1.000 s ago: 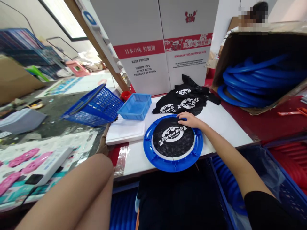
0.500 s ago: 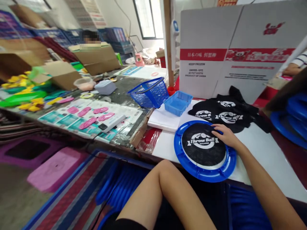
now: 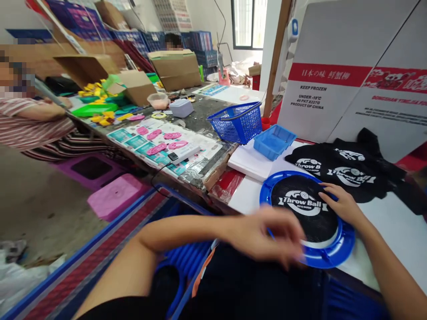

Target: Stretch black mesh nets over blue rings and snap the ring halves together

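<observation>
Right hand [image 3: 343, 206] on white tabletop's [image 3: 393, 231] disc [image 3: 308, 218]

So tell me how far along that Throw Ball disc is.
Done: black mesh already lies inside the blue ring. In hand: right hand rests on its far edge; left hand, blurred, is at the near rim. Left: loose black mesh pieces lie piled behind it.

"Throw Ball" printed on black mesh disc [image 3: 305, 206]; "KEEP FROZEN", "UNDER -18°C", "PRODUCT OF CHINA" printed on white carton [image 3: 316, 95].
</observation>
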### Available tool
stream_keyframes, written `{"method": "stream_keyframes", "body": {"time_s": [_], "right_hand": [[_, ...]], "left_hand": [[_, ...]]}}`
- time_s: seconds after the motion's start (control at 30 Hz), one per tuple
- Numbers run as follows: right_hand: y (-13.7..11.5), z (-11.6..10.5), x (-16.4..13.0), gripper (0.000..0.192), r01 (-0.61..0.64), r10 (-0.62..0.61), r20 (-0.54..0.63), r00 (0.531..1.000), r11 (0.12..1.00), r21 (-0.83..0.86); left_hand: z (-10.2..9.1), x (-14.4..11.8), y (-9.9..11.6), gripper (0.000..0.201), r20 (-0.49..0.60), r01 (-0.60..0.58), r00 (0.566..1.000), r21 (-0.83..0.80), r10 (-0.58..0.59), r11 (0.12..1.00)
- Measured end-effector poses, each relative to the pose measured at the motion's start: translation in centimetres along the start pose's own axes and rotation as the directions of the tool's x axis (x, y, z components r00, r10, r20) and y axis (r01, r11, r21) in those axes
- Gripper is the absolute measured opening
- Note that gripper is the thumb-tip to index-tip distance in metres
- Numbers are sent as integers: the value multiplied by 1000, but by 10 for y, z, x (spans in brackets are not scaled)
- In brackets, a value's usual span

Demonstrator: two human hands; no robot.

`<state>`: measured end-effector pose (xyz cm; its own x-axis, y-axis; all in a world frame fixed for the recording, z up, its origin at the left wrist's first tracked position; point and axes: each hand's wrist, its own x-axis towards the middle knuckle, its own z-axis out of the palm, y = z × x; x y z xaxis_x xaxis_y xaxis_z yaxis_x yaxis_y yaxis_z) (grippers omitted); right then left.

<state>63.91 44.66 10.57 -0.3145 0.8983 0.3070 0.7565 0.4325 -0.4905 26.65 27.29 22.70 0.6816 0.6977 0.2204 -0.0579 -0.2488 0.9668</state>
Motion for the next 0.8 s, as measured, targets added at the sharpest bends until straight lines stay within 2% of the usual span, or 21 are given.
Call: {"method": "stream_keyframes", "body": {"time_s": [0.03,0.07,0.1,0.13,0.17,0.2,0.27,0.33,0.37,0.53,0.8], "right_hand": [[1,1,0,40,0,0,0,1000,1000,0],[1,1,0,41,0,0,-1,1000,1000,0],[2,2,0,42,1,-1,-1,1000,1000,1],[2,2,0,43,2,-2,-1,1000,1000,2],[3,3,0,43,3,-3,-1,1000,1000,4],[4,3,0,44,4,-4,1,1000,1000,5],[5,3,0,45,5,-5,8,1000,1000,0],[6,3,1,47,8,-8,9,1000,1000,-5],[6,3,0,48,12,-12,7,1000,1000,-6],[8,5,-2,53,9,-9,-10,1000,1000,-1],[11,6,-3,55,-14,14,-11,1000,1000,-6]], "left_hand": [[-45,3,-14,35,-200,11,980,90,8,996],[-92,1,-28,38,-418,68,908,220,31,973],[-138,-7,-41,39,-605,184,792,357,77,916],[-180,-21,-52,39,-727,339,673,465,134,818],[-216,-38,-60,39,-783,503,597,533,173,680],[-246,-58,-68,38,-813,647,559,550,161,528],[-286,-97,-80,50,-872,842,484,487,76,231],[-306,-127,-91,59,-907,908,419,416,-45,56],[-312,-136,-96,60,-905,909,417,417,-80,19],[-317,-151,-111,55,-895,898,439,440,-81,9],[-308,-181,-113,61,-922,922,387,387,-28,12]]}}
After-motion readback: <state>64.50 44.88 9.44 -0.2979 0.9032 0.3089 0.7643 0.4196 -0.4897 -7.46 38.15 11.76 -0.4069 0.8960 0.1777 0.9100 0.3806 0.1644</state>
